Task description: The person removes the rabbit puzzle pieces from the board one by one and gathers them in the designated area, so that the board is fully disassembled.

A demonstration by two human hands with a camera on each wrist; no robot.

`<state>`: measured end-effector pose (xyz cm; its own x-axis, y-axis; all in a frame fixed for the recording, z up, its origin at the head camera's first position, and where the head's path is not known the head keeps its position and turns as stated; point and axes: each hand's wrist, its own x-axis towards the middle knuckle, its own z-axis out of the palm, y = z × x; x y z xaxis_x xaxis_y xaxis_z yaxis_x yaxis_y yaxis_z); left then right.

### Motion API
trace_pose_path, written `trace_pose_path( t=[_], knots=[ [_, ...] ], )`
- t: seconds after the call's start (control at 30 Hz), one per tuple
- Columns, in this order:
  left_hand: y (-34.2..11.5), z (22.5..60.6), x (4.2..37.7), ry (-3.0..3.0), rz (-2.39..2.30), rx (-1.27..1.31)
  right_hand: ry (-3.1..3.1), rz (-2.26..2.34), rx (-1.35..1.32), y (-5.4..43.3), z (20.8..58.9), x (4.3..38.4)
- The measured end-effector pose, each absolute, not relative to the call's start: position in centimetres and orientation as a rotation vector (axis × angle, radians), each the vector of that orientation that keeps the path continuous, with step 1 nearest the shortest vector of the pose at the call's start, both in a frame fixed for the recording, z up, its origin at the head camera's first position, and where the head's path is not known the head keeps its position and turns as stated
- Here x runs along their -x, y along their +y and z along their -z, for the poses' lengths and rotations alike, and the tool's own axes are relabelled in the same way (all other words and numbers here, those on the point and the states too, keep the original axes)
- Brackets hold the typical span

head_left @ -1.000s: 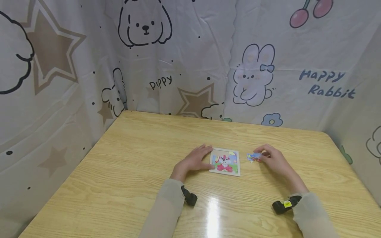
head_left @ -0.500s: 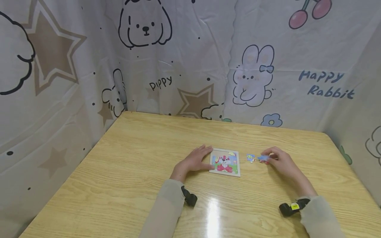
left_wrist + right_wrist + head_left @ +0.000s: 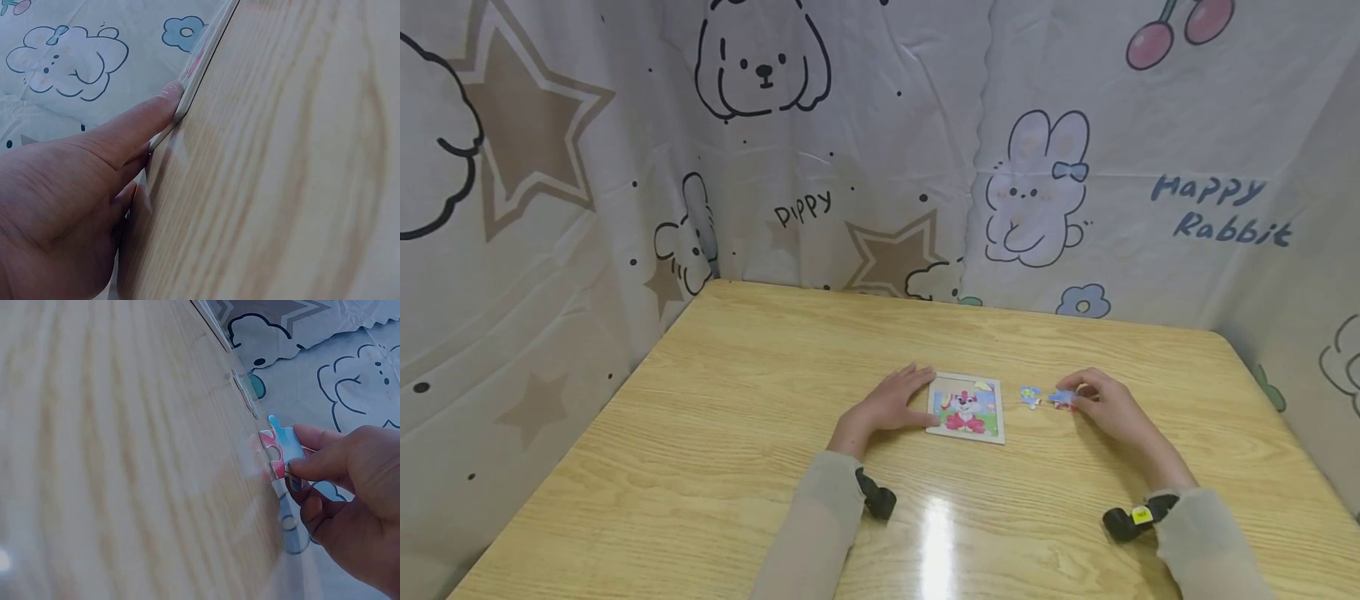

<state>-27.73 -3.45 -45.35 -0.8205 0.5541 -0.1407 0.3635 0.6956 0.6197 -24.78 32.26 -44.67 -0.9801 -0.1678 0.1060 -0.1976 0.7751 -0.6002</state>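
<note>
- The left hand (image 3: 891,400) lies at the left side of the frame (image 3: 1001,412), thumb and fingers spread wide, thumb on the near corner and fingertips by the far one.
- In the left wrist view the thumb hides most of the other fingers, so how they meet the frame cannot be told there.
- That view catches the frame nearly edge-on and cut off at the top, its picture reduced to a pink smudge.
- From the head, the frame lies flat on the table (image 3: 737,467); a pink animal (image 3: 964,414) shows in it, with a bare brown strip above. The thumb covers a bit of the lower left corner, and the seams are too small to make out.
- The right hand (image 3: 1101,404) pinches the held piece (image 3: 1062,400), blue and pink, between thumb and fingers; they cover its right end.
- The right wrist view shows the held piece tilted up, close over the table; whether its lower edge touches is hard to tell.
- The loose piece (image 3: 1030,396) lies between the frame and the held piece, near the latter; from the right wrist it is only a thin sliver.
- Both sleeves (image 3: 816,525) run out of the head view at the bottom.
- The curtain (image 3: 850,158) behind has its drawings cropped at the edges.
</note>
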Motion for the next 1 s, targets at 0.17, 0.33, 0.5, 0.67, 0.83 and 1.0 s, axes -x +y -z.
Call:
trace_pose_path(
  t=[0.17,0.33,0.5,0.67,0.83,1.0],
  knots=[
    [-3.4,45.4,27.8,2.591,-0.837,-0.725,-2.93,-0.966,-0.321,32.1,44.7,25.0],
    [-3.5,45.5,27.7,2.592,-0.84,-0.723,-2.928,-0.967,-0.35,32.1,44.8,25.1],
    [-3.5,45.3,27.6,2.589,-0.849,-0.725,-2.932,-0.952,-0.36,32.2,45.0,25.2],
    [-3.4,45.2,27.5,2.586,-0.847,-0.729,-2.917,-0.914,-0.353,32.3,45.2,25.2],
    [-3.5,45.2,27.6,2.592,-0.834,-0.73,-2.887,-0.904,-0.385,31.7,44.8,25.4],
    [-3.5,45.1,27.7,2.584,-0.839,-0.717,-2.909,-0.951,-0.453,29.8,44.5,25.9]
  ],
)
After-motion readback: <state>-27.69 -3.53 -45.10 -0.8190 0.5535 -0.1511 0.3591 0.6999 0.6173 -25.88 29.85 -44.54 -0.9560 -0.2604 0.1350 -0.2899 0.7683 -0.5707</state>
